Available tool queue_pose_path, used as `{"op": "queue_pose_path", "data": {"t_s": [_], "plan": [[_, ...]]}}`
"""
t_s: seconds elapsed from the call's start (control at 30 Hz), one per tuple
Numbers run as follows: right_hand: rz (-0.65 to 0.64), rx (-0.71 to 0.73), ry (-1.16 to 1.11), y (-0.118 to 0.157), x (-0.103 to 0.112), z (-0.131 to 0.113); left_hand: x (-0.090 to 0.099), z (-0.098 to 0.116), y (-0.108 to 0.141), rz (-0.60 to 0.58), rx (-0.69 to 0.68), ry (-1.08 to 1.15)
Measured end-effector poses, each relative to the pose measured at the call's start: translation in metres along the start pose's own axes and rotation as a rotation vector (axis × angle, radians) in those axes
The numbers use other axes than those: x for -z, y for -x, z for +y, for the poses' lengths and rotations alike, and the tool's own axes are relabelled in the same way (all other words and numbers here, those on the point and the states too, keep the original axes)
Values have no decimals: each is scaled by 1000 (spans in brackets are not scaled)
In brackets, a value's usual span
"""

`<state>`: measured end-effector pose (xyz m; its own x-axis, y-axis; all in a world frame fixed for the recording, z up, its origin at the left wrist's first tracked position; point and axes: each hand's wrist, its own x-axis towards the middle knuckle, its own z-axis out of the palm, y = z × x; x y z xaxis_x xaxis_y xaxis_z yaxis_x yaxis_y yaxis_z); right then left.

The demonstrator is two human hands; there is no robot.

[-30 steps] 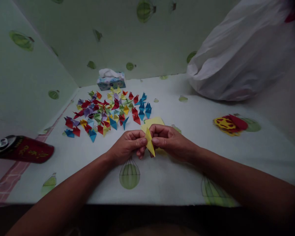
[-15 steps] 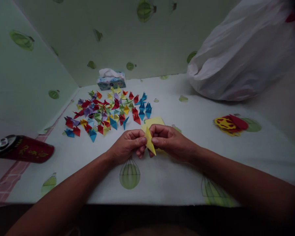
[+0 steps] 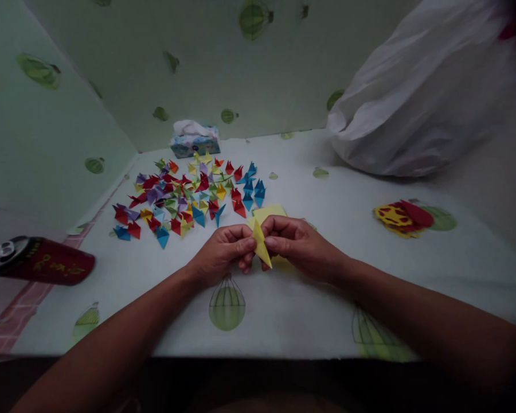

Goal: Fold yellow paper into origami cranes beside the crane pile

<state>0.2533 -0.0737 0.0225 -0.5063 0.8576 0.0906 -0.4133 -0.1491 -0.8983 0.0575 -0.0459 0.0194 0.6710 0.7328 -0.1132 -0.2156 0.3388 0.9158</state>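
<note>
Left hand and right hand both pinch folded yellow paper between them, neither nearer. Long axis runs far-to-near, near tip angled right; lower fingers' grip seems light, dim view.

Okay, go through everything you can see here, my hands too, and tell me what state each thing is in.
Left hand: closed, pinching the paper
Right hand: closed, pinching the paper
Folded yellow paper: creased, pointed
Yellow paper sheet: flat, partly hidden
Origami cranes: folded, spread out
Tissue box: open, tissue protruding
Drink can: tab attached, opening unclear
White plastic bag: bulging
Red and yellow cutouts: overlapping
</note>
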Motion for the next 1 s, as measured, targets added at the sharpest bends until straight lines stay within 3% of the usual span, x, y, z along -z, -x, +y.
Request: {"op": "queue_pose_path", "data": {"t_s": [1.0], "plan": [[-12,-87,-109,-2,-2,1,-1,-1,1,-27,-1,41]]}}
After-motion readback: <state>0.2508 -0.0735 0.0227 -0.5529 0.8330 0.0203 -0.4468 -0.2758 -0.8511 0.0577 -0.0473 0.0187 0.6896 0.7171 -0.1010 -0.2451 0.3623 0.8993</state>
